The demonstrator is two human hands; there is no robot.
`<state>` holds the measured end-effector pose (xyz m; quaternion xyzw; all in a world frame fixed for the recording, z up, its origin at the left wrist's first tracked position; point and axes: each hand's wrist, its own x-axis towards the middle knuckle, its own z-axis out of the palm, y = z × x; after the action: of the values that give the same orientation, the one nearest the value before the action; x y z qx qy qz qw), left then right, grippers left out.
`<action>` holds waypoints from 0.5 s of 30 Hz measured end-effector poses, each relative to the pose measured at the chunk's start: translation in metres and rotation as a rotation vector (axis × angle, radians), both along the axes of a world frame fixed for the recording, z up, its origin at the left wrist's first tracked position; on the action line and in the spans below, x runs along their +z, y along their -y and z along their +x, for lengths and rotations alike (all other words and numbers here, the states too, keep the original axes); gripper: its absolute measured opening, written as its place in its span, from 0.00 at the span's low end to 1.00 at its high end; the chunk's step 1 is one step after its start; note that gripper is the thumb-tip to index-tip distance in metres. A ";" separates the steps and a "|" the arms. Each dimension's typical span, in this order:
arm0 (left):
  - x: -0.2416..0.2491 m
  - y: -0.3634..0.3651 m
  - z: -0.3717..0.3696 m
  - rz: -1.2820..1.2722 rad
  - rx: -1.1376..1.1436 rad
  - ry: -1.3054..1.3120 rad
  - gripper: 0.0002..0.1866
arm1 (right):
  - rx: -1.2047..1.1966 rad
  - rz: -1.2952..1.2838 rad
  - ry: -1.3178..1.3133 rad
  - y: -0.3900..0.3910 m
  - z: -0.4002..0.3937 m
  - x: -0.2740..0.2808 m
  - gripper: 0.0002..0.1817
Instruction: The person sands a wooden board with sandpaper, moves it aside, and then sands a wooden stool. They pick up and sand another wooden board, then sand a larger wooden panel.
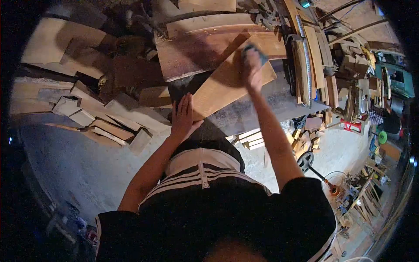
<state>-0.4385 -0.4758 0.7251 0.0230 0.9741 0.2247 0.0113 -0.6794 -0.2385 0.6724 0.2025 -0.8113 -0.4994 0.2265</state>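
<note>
A light wooden board lies at a slant across the dark bench top. At its lower left end my left hand holds the board's edge, fingers close together along the end. Near the upper right end, my right hand, blurred by motion, is closed on a dark greenish block that rests on the board's face. The underside of the block is hidden. Behind the board lies a wide reddish-brown plank.
Stacked offcuts lie at the left. Long planks and a measuring strip stand at the right of the bench. Farther right on the floor are a fan and scrap wood. Another person is at the far right.
</note>
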 end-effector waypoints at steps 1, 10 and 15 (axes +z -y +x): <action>0.003 0.000 -0.002 0.000 0.005 0.037 0.59 | 0.200 -0.705 0.171 -0.013 -0.036 -0.007 0.26; 0.056 0.024 -0.026 0.233 0.009 0.115 0.54 | 0.512 -2.052 0.225 -0.052 -0.026 0.128 0.21; 0.070 0.053 -0.038 1.164 -0.071 0.511 0.48 | 0.201 -1.938 -0.028 -0.072 0.045 0.176 0.29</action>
<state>-0.4763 -0.5289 0.7956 0.0032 0.6575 0.7153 0.2366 -0.6344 -0.1663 0.8487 -0.0092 -0.8468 0.4039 0.3461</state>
